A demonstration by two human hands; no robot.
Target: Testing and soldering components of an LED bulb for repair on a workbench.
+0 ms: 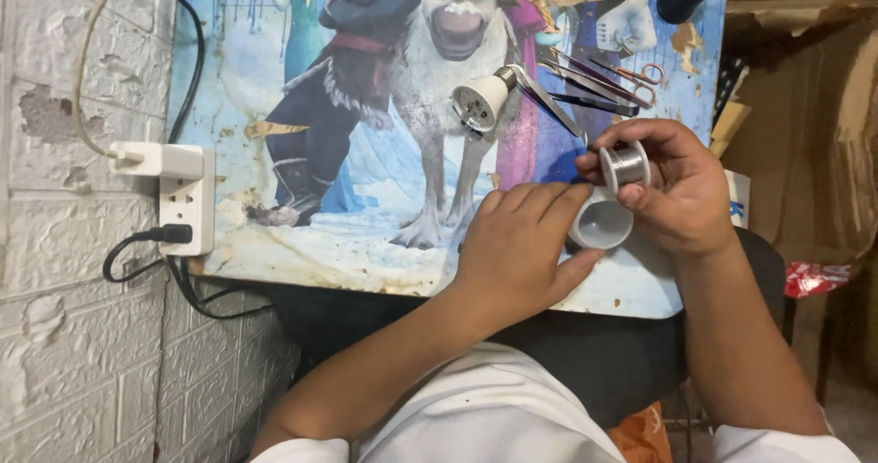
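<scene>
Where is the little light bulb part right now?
The white bulb base lies on the cartoon-printed board, toward the top middle, just left of the tweezers and above the two hands.

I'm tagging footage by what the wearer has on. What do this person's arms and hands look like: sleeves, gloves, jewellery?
Both forearms are bare. The left hand and right hand wear no gloves, and no rings, watch or bracelet show. White short sleeves appear only at the bottom edge, near each upper arm, matching the white shirt front, which has faint smudges.
</scene>
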